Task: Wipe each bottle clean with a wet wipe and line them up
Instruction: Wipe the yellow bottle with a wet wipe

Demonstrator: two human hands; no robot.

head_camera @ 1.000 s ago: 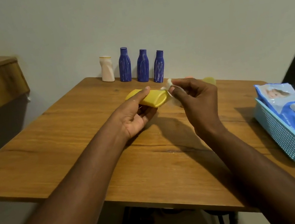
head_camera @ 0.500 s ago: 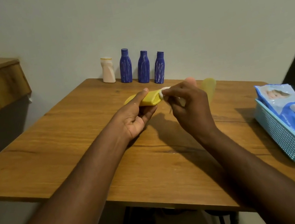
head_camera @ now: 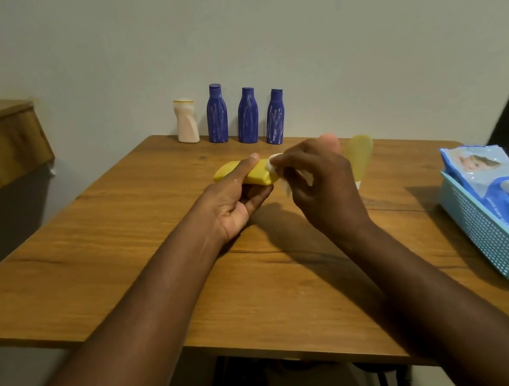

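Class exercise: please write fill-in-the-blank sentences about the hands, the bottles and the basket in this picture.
1. The bottle in the left hand is ____ in colour.
2. The right hand holds a white ____ against that bottle's end.
3. Lined up at the back stand ____ blue bottles.
4. The pack lies in a light blue ____.

Missing words: yellow; wipe; three; basket.

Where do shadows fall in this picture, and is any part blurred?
Head view: shadows of the left hand and right hand lie on the table beneath; head view: the pale bottle behind the right hand looks smeared, the blue bottles sharp.
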